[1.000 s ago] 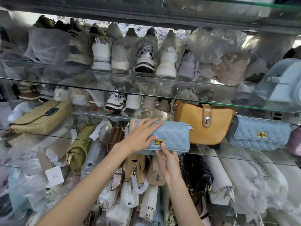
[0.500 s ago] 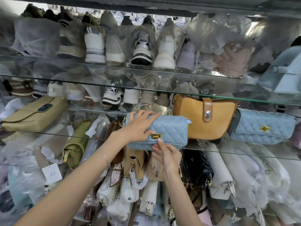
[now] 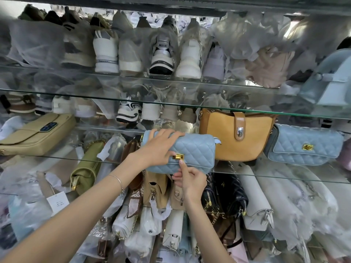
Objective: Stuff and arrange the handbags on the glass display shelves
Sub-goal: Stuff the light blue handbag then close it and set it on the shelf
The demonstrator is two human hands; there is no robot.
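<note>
Left to right, on the middle glass shelf (image 3: 275, 177): a beige flap handbag with a dark clasp (image 3: 38, 133) lies at the far left, tilted, its flap facing me. Below and right of it, under the shelf, an olive-green zip bag (image 3: 85, 173) stands on end among bags wrapped in plastic.

My left forearm, with a thin silver bracelet (image 3: 118, 180) at the wrist, reaches up from the lower left. My left hand (image 3: 157, 149) grasps the light blue quilted handbag with a gold clasp (image 3: 193, 149): the fingers lie over its top edge and the thumb presses the front, just left of the gold clasp (image 3: 178, 157).

This bag sits at the front edge of the shelf, long side towards me, its right end touching the tan bag.

My right hand (image 3: 191, 181) is just beneath the bag. One fingertip points up and touches the flap directly under the clasp, and the other fingers are curled. Whether this hand pinches the flap edge or only touches it, I cannot tell.

Next on the shelf stands a tan leather bucket bag with a brown strap and silver lock (image 3: 235, 137), upright. Beside it, at the right, a second light blue quilted bag with a gold clasp (image 3: 307, 147) leans slightly.

The shelf above carries wrapped sneakers (image 3: 161, 54), heels outward.
</note>
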